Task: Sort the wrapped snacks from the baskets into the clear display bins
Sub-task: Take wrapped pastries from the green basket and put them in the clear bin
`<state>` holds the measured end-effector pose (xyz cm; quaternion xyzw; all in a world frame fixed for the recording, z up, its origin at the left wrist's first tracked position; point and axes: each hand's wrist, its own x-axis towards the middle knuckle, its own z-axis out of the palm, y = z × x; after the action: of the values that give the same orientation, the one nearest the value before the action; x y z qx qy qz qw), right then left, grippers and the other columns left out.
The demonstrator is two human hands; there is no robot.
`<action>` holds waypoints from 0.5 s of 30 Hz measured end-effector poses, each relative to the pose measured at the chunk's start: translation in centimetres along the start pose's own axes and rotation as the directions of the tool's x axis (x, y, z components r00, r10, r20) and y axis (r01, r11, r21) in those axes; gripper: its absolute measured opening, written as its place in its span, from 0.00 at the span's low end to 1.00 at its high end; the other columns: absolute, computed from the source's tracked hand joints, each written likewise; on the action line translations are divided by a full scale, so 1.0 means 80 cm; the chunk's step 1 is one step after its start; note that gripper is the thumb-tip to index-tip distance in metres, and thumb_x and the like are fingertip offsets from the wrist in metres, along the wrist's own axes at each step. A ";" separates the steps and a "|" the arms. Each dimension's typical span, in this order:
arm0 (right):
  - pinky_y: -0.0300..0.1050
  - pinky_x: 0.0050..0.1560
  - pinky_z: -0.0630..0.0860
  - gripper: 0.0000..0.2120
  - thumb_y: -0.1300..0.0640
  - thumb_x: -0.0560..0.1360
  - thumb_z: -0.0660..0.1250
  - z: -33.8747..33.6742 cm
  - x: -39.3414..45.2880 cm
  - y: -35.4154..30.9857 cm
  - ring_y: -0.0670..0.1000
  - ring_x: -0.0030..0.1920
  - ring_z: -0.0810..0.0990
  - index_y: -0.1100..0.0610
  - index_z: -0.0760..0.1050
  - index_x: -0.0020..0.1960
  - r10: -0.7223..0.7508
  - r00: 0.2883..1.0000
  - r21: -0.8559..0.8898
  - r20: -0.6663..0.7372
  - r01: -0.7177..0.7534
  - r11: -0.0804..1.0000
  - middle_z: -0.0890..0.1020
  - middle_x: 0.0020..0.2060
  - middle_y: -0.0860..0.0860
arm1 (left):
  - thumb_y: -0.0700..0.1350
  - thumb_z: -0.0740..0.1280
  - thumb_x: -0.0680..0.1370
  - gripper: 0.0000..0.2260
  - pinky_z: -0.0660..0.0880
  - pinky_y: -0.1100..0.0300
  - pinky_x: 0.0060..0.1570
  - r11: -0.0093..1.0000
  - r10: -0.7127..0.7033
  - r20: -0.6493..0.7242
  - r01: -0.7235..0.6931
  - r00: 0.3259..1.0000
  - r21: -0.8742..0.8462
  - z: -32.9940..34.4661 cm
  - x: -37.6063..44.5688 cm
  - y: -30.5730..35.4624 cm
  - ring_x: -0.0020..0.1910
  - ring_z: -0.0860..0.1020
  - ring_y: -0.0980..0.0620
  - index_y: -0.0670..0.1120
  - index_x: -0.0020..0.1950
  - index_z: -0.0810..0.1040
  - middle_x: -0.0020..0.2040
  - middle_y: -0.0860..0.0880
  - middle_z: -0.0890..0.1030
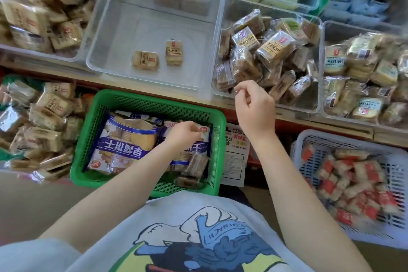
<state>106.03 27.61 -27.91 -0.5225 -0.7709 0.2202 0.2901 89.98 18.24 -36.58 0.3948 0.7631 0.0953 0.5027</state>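
A green basket in front of me holds large blue-and-white biscuit packs and a few small brown wrapped snacks. My left hand is inside it, fingers curled onto the top edge of the right-hand blue pack. My right hand hovers over the front edge of a clear bin heaped with brown wrapped snacks; its fingers are loosely curled and hold nothing. The middle clear bin holds just two tan snacks.
A white basket of red-and-white snacks stands at the right. A pile of tan snacks lies at the left. More filled clear bins sit at upper left and far right. A printed bag lies between the baskets.
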 end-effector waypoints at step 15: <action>0.40 0.33 0.64 0.11 0.59 0.81 0.58 0.051 -0.127 0.057 0.42 0.33 0.71 0.55 0.79 0.54 0.420 0.739 -0.167 0.528 -0.394 0.904 0.75 0.35 0.43 | 0.58 0.71 0.72 0.28 0.70 0.54 0.33 0.772 0.026 0.032 -0.040 0.999 0.635 0.100 -0.001 -0.047 0.46 0.77 0.42 0.45 0.63 0.64 0.57 0.42 0.73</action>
<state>109.26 19.63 -36.04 -0.5983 -0.6929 0.4021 -0.0114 94.81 13.65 -42.42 0.5556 0.7380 -0.1633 0.3465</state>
